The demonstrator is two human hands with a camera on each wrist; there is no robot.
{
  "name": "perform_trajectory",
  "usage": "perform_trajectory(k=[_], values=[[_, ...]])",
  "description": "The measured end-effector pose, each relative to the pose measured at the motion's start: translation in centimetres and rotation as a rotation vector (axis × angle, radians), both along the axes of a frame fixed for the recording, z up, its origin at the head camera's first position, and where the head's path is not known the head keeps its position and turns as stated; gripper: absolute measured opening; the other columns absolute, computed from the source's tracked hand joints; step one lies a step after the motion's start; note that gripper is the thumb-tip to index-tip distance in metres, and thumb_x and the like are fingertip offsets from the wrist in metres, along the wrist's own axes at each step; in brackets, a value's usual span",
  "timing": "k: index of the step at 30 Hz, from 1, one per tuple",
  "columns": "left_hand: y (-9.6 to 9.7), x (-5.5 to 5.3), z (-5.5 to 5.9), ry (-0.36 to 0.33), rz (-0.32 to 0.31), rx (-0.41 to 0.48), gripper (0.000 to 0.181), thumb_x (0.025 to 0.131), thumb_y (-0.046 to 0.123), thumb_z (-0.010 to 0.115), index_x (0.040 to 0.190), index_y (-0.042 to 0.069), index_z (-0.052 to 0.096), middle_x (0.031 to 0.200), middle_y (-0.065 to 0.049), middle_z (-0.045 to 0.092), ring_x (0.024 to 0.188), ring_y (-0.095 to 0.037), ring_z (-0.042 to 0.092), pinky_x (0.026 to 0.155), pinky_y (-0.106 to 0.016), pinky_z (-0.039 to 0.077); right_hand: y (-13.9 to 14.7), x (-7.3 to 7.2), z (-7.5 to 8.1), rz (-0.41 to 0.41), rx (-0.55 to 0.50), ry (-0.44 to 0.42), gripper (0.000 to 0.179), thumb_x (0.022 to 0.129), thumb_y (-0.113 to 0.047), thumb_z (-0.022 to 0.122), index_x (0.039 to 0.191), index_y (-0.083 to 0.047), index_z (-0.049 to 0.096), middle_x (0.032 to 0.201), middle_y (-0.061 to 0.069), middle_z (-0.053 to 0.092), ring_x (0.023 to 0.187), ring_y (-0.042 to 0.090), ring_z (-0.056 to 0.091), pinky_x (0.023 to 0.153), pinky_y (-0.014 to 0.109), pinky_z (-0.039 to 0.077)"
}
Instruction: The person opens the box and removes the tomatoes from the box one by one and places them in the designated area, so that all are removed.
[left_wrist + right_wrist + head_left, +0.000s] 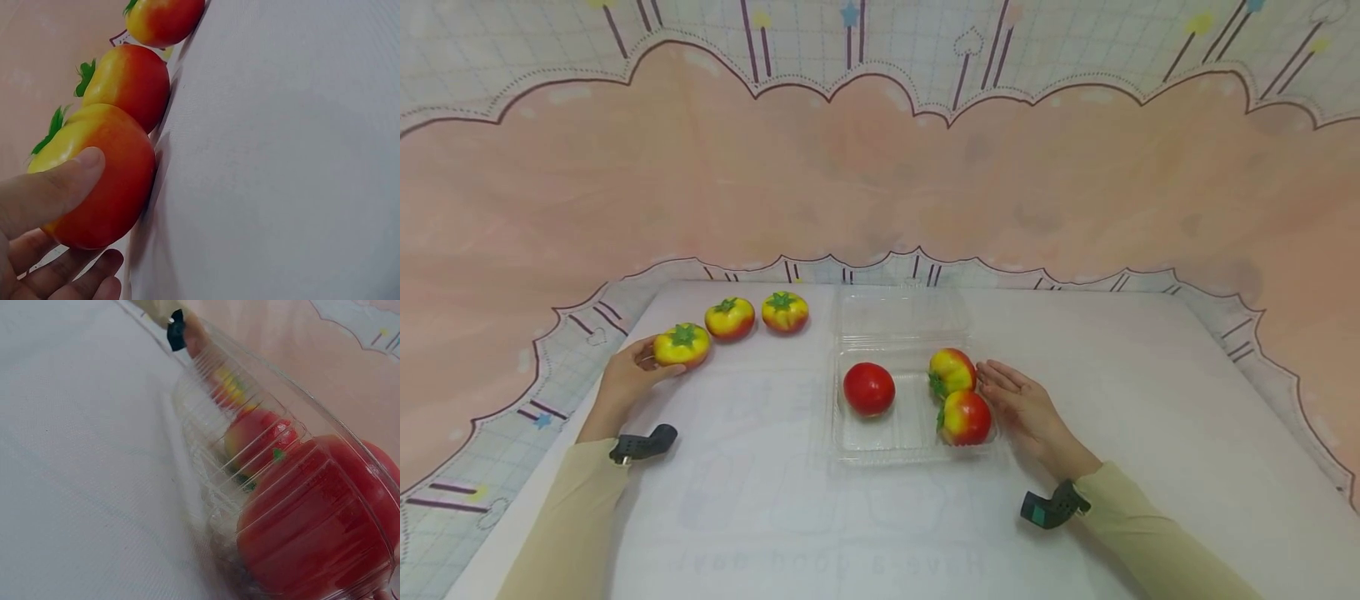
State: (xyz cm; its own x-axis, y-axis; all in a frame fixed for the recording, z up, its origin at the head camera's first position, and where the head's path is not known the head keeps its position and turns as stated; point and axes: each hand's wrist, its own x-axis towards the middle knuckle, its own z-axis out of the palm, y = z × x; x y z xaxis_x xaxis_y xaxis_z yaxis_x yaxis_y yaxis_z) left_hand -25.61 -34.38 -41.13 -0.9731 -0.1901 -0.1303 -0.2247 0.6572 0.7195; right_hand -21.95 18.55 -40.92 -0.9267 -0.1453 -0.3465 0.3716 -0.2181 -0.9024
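Observation:
My left hand grips a yellow-and-red persimmon with a green leafy top at the table's far left. In the left wrist view the thumb presses on this persimmon's side, with the fingers beneath and behind it. A clear plastic clamshell box lies in the middle, lid folded back. Inside it are a persimmon showing its red side at left and two tipped persimmons at right. My right hand lies along the box's right side, fingers extended, fingertips right at the upper one.
Beside the held fruit, two more persimmons stand in a row toward the box, leaf tops up. The open lid lies behind the box. A patterned cloth hangs behind the white table.

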Motion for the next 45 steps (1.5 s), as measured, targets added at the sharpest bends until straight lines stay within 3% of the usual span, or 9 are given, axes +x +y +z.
perform_trajectory(k=[6,22,28,38,45], values=[[-0.2,0.0,-0.2,-0.01,-0.009,0.02,0.087,0.088,0.037,0.063,0.147,-0.004,0.015,0.146,-0.035,0.026,0.129,-0.049,0.033,0.105,-0.057,0.036,0.0,0.0,-0.2,0.003,-0.012,0.022,0.059,0.097,-0.008,0.048,0.149,-0.006,0.02,0.155,0.012,0.023,0.099,-0.008,0.059,0.094,0.013,0.045],[-0.3,0.0,-0.2,-0.004,0.001,0.054,0.092,0.087,0.04,0.065,0.15,0.002,0.009,0.15,-0.033,0.017,0.133,-0.052,0.026,0.106,-0.06,0.031,0.1,0.0,-0.1,0.005,-0.012,0.014,0.06,0.096,-0.011,0.05,0.149,-0.007,0.021,0.155,0.01,0.025,0.1,-0.008,0.058,0.098,0.017,0.041],[0.0,0.2,0.2,0.045,-0.017,0.075,0.089,0.089,0.037,0.062,0.15,0.003,0.008,0.151,-0.031,0.017,0.135,-0.051,0.024,0.107,-0.06,0.029,0.1,-0.1,-0.1,0.003,-0.007,0.01,0.059,0.097,-0.01,0.049,0.149,-0.008,0.022,0.155,0.009,0.026,0.1,-0.008,0.058,0.096,0.015,0.043],[-0.2,0.2,0.9,0.129,0.015,0.108,0.081,0.092,0.037,0.058,0.15,0.006,0.012,0.154,-0.022,0.022,0.139,-0.041,0.024,0.112,-0.053,0.026,0.1,-0.1,0.0,-0.003,-0.028,0.001,0.061,0.097,-0.01,0.05,0.149,-0.007,0.02,0.155,0.011,0.024,0.099,-0.007,0.059,0.096,0.014,0.044],[-0.1,0.1,1.1,0.175,0.064,0.144,0.079,0.092,0.038,0.057,0.151,0.009,0.014,0.155,-0.018,0.021,0.141,-0.036,0.023,0.114,-0.049,0.025,0.0,-0.1,-0.1,0.0,0.008,-0.008,0.06,0.096,-0.014,0.051,0.149,-0.01,0.022,0.155,0.007,0.026,0.115,-0.001,0.054,0.094,0.013,0.045]])
